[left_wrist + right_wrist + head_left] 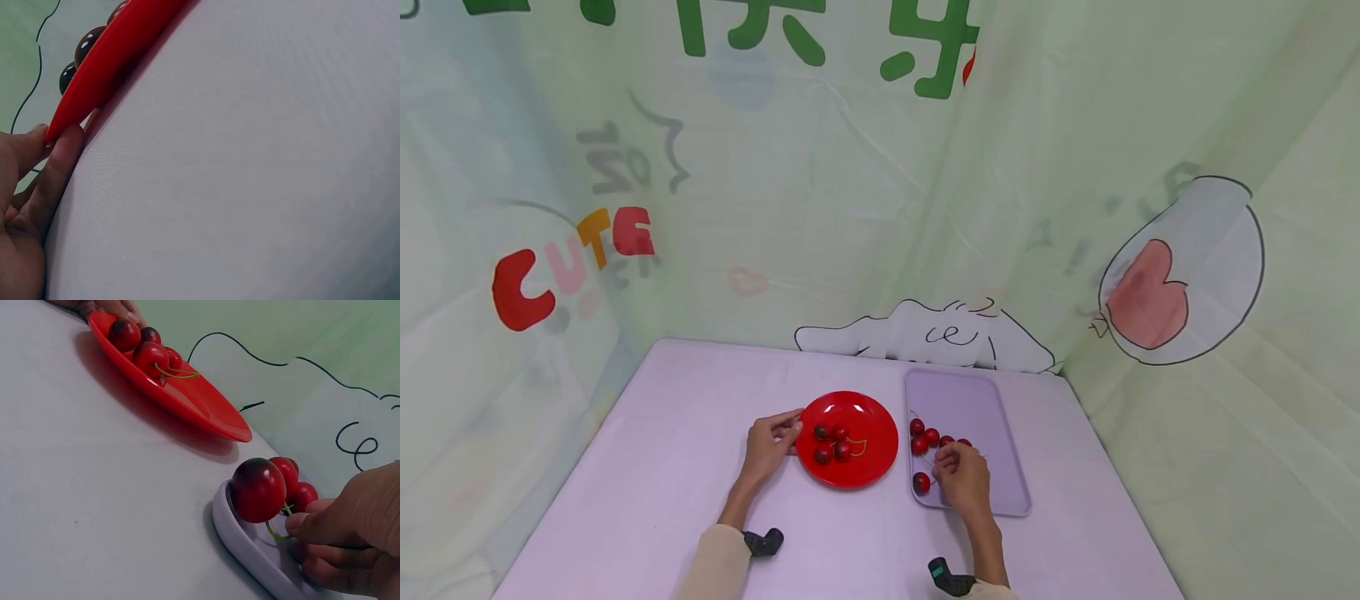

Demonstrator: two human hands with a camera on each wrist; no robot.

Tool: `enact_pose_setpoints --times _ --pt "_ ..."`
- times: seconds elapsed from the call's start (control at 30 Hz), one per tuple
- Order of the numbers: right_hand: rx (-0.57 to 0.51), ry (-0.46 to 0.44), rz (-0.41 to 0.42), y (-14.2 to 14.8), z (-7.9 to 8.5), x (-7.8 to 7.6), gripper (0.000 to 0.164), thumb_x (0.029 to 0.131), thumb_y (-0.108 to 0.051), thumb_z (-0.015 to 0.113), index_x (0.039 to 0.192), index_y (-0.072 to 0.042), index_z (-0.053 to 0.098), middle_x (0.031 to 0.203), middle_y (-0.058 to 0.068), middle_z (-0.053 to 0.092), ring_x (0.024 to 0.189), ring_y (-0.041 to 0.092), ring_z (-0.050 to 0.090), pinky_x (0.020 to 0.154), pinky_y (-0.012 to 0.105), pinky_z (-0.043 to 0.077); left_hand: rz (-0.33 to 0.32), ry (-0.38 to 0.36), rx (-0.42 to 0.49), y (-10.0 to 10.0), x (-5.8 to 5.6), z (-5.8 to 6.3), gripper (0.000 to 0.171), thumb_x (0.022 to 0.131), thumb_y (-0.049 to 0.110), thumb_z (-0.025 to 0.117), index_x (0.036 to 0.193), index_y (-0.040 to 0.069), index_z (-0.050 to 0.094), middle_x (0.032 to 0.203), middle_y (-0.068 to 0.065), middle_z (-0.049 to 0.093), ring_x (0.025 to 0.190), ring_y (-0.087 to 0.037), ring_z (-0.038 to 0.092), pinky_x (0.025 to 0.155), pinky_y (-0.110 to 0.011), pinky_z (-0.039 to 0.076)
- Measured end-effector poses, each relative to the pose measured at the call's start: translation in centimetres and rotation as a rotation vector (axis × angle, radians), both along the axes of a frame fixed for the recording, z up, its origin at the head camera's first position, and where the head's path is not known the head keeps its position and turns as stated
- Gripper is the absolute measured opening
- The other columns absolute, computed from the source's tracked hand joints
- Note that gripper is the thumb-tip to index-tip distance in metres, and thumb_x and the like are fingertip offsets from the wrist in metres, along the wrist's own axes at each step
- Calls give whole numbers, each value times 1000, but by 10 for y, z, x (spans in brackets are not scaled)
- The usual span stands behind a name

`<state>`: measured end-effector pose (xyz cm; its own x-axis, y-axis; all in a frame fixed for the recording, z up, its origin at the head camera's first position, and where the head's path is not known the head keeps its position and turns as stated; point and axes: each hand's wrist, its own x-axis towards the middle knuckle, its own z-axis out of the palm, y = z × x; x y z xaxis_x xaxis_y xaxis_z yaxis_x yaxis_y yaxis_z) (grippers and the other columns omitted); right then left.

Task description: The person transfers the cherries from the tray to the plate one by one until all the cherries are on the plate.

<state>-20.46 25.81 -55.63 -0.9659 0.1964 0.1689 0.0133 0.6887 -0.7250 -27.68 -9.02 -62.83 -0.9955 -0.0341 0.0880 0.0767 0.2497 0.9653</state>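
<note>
A red plate bears several dark red cherries, some with green stems. My left hand pinches the plate's left rim, thumb above and fingers below, as the left wrist view shows. To the right, a pale purple tray contains more cherries. Over its near part is my right hand, with bent fingers. One cherry sits at the tray's near-left corner, its stem reaching toward the right thumb. Whether the fingertips pinch a stem is hard to see.
A white cloth-like surface covers the table. Printed curtains hang behind it and on both sides. Black devices are strapped to both wrists. The tray has a raised rim, and a narrow strip of table separates it from the plate.
</note>
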Motion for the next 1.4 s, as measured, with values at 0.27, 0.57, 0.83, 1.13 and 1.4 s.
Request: enact_pose_setpoints --times 0.27,0.57,0.83,1.13,1.4 --pt "-335 -43 -27 4 -2 -1 17 85 18 80 100 13 74 85 21 76 70 12 71 65 15 60 8 -12 -2 0 0 -1 37 104 8 74 141 7 74 118 -18 76 84 -13 70 68 -14 62" --pt "-526 -105 -105 11 -16 -3 17 89 11 82 103 16 75 84 21 81 67 15 77 65 20 65 -2 -2 8 1 1 3 36 104 9 74 141 6 74 117 -19 76 84 -15 69 68 -14 62" --pt "-687 -150 -125 19 -30 -8 21 91 4 84 108 14 75 84 9 83 68 14 79 68 22 67 -4 -7 -5 1 1 2 37 104 9 74 141 7 74 117 -18 76 84 -14 68 68 -13 61" --pt "-833 -177 -109 19 -29 -6 26 94 6 80 115 17 71 88 10 84 72 14 80 72 23 68 1 -9 -15 1 -2 -4 36 104 9 74 140 8 75 118 -17 77 84 -13 69 68 -13 61" --pt "-902 -164 -78 18 -31 -5 20 96 9 76 114 16 72 88 8 84 75 15 81 75 25 68 2 -10 -16 2 -1 -3 36 104 9 73 141 8 74 118 -18 77 83 -13 69 68 -14 61"
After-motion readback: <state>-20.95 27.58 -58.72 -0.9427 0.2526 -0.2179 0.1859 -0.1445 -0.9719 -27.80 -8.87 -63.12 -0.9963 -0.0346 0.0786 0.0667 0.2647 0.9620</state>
